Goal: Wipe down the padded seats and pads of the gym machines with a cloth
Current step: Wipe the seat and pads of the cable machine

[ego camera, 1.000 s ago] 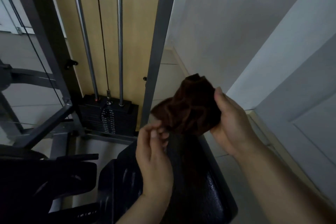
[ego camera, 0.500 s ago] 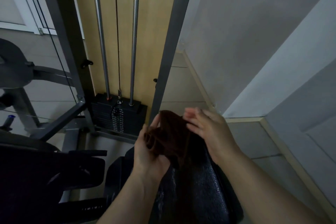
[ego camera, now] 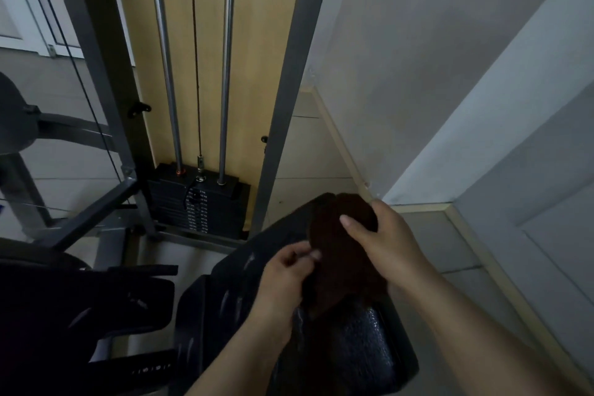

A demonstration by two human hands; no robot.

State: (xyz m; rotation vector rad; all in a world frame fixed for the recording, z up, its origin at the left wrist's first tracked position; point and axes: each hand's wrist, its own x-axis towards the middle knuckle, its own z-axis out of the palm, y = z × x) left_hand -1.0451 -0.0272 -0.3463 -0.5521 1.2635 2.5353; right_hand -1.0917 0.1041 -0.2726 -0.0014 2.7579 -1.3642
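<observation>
A dark brown cloth [ego camera: 340,260] lies bunched on the upper part of a black padded seat back [ego camera: 360,354] in the lower middle of the view. My right hand [ego camera: 382,235] grips the cloth from the right, thumb on top of it. Its left edge is pinched by the curled fingers of my left hand [ego camera: 286,270]. A second black pad [ego camera: 96,309] sits lower left, with nothing touching it.
The black weight stack [ego camera: 199,206] with chrome guide rods [ego camera: 225,74] and grey steel frame [ego camera: 289,90] stands just behind the seat. A grey wall and a white door [ego camera: 530,202] close in on the right. Tiled floor [ego camera: 305,157] shows between the machine and the wall.
The cloth was held up bunched between both hands, then came down onto the top of the seat back. My right hand moved over it and my left shifted to its left edge.
</observation>
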